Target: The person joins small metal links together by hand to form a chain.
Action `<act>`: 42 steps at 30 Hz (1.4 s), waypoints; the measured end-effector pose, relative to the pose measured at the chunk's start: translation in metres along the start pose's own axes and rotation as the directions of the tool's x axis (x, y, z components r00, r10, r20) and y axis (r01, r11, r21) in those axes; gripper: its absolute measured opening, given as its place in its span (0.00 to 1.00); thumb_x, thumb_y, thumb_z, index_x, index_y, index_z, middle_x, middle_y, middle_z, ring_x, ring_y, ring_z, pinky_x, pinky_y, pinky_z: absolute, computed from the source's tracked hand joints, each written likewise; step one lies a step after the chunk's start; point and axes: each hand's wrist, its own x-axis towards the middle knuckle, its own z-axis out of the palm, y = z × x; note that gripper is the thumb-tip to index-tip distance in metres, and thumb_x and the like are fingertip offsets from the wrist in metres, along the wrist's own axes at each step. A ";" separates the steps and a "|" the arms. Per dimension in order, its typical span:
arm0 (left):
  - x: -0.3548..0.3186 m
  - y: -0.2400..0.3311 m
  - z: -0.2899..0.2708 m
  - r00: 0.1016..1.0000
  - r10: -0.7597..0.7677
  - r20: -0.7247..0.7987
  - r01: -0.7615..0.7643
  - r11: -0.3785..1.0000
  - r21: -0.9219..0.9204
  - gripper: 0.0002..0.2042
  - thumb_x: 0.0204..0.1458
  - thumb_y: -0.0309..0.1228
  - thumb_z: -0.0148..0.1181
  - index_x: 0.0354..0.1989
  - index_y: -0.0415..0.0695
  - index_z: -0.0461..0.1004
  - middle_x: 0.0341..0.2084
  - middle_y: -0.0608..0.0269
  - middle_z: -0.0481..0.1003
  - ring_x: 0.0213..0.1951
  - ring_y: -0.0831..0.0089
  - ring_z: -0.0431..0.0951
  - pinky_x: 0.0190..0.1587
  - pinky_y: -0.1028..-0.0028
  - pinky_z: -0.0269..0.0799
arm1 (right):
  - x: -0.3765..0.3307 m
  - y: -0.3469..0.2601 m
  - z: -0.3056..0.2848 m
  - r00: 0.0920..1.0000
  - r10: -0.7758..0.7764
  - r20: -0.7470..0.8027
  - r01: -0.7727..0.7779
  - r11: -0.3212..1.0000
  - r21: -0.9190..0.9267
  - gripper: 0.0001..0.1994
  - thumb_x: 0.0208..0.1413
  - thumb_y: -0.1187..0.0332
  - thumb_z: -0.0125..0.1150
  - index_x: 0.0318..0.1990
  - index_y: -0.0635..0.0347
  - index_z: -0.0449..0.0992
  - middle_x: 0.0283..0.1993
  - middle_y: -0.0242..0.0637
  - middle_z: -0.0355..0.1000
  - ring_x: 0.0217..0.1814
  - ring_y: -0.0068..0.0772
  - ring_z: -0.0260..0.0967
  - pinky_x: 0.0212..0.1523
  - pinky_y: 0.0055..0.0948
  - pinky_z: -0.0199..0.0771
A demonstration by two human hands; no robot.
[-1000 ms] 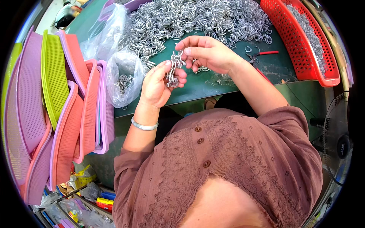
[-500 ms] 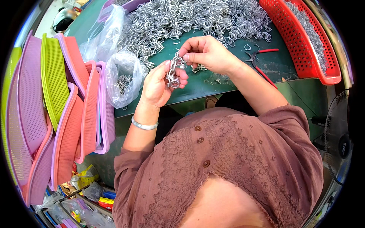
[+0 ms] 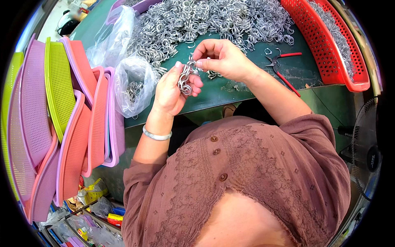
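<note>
Over the near edge of the green bench (image 3: 247, 88), the left hand (image 3: 170, 92) has its fingers (image 3: 196, 79) curled shut on a bunch of linked metal rings (image 3: 184, 78), long axis approx. upright, hanging w/ its top by the thumb. The right hand (image 3: 224, 59) sits just right of it, thumb & forefinger pinched on a ring at the bunch's top end, so the right is nearer that end. Beyond lie the loose ring pile (image 3: 205, 20), red-handled cutters (image 3: 282, 68), red basket (image 3: 329, 45), clear bag (image 3: 133, 86), and stacked trays (image 3: 61, 123) to the left.
</note>
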 end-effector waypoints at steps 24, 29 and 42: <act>0.006 -0.005 0.009 0.949 0.288 -0.131 -0.238 0.923 0.303 0.12 0.58 0.38 0.35 0.32 0.42 0.60 0.14 0.59 0.69 0.13 0.77 0.66 0.17 0.80 0.62 | -0.002 0.000 0.016 0.943 -0.328 -0.061 0.277 0.870 -0.408 0.09 0.46 0.81 0.53 0.36 0.65 0.66 0.30 0.31 0.65 0.32 0.18 0.64 0.32 0.19 0.66; 0.006 -0.006 0.010 0.938 0.313 -0.147 -0.258 0.916 0.308 0.12 0.58 0.37 0.35 0.32 0.42 0.59 0.13 0.60 0.68 0.13 0.78 0.66 0.16 0.81 0.62 | -0.001 -0.001 0.018 0.958 -0.270 -0.098 0.217 0.904 -0.368 0.12 0.47 0.81 0.53 0.40 0.65 0.63 0.29 0.31 0.65 0.31 0.15 0.62 0.31 0.17 0.65; 0.007 -0.005 0.004 0.912 0.396 -0.110 -0.353 0.892 0.282 0.12 0.58 0.37 0.35 0.30 0.43 0.61 0.12 0.64 0.65 0.13 0.79 0.63 0.16 0.81 0.59 | 0.003 -0.011 0.012 0.993 -0.085 -0.083 0.053 0.945 -0.322 0.08 0.45 0.78 0.52 0.35 0.65 0.68 0.24 0.26 0.65 0.25 0.13 0.61 0.25 0.14 0.61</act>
